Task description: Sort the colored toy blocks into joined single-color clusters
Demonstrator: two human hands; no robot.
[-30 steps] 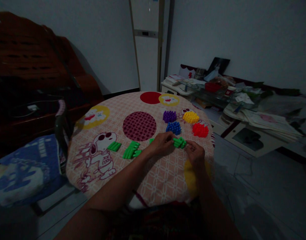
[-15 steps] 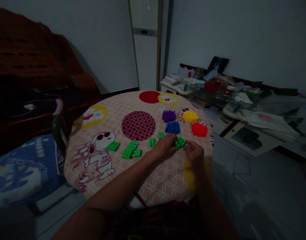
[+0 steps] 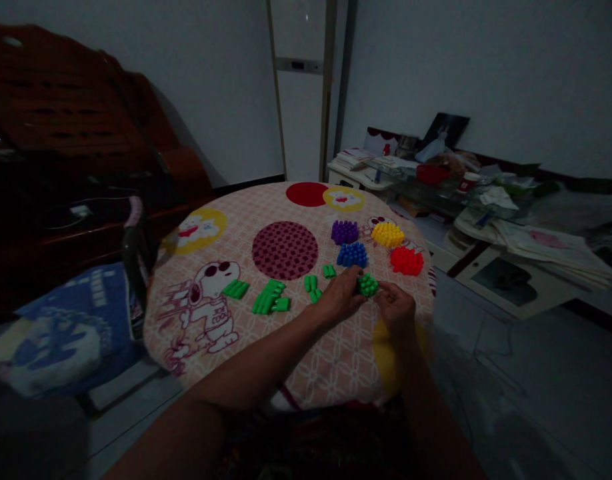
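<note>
A tight cluster of small green plastic pegs (image 3: 368, 285), rounded tops up, stands on the table between my hands. My left hand (image 3: 343, 291) closes around its left side, with the fingers partly hidden. On the right side, my right hand (image 3: 397, 307) has its fingertips bent in and pressed against the cluster. More green pieces lie flat to the left: a pair (image 3: 329, 271), a few (image 3: 313, 289) close to my left wrist, a bigger group (image 3: 270, 298) and a small row (image 3: 235, 289).
Beyond my hands stand blue (image 3: 353, 255), purple (image 3: 345, 232), yellow (image 3: 388, 234) and red (image 3: 407, 260) peg clusters. A patterned cloth (image 3: 326, 360) covers the round table. A chair (image 3: 71, 333) is at left, a cluttered glass-topped cabinet (image 3: 436, 180) at back right.
The view has shifted slightly, moving everything a little to the right. Both hands stay at the green cluster. More of the green pieces beside my left wrist now shows.
</note>
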